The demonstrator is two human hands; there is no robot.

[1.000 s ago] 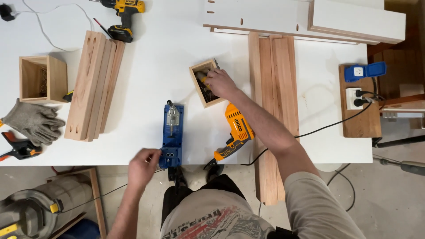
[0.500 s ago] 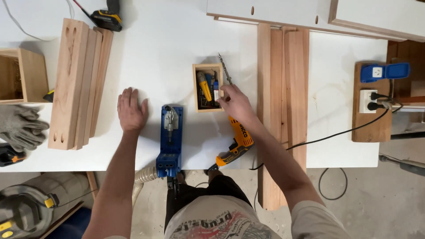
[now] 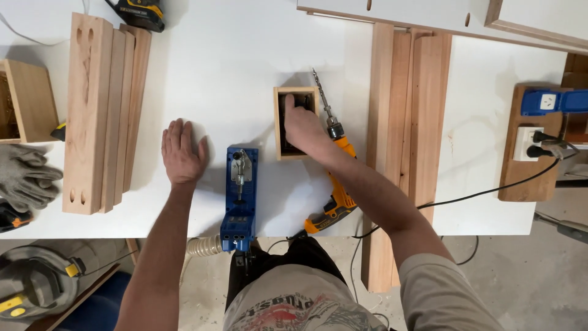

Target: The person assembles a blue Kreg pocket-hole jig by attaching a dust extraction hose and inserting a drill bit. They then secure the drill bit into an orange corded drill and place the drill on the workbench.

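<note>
- Head camera looks straight down on a white workbench (image 3: 245, 73), with the person's torso at the bottom edge.
- Right hand (image 3: 303, 130) reaches into a small open wooden box (image 3: 295, 122) near the middle of the bench; its fingers are bent down among the dark contents. Whether they pinch anything I cannot tell, since the back of the hand hides the tips.
- Just to the right of the box, an orange corded drill (image 3: 339, 178) lies on the bench under the right forearm, its long bit pointing away from the person and its cord trailing off to the right.
- Left hand (image 3: 181, 153) lies flat, palm down, on bare bench top, fingers straight and close together, holding nothing.
- Between the two hands a blue drilling jig (image 3: 240, 199) sits at the near edge of the bench, just right of the left hand and apart from it, with a ribbed hose at its near end.
- Left of the left hand, a stack of boards (image 3: 101, 113) stands on edge; the nearest one has slotted holes at both ends.
- Grey work gloves (image 3: 24, 178) lie at the far left edge.
- Long planks (image 3: 410, 122) lie right of the drill, and a power strip on a wooden block (image 3: 533, 147) is at the far right.
</note>
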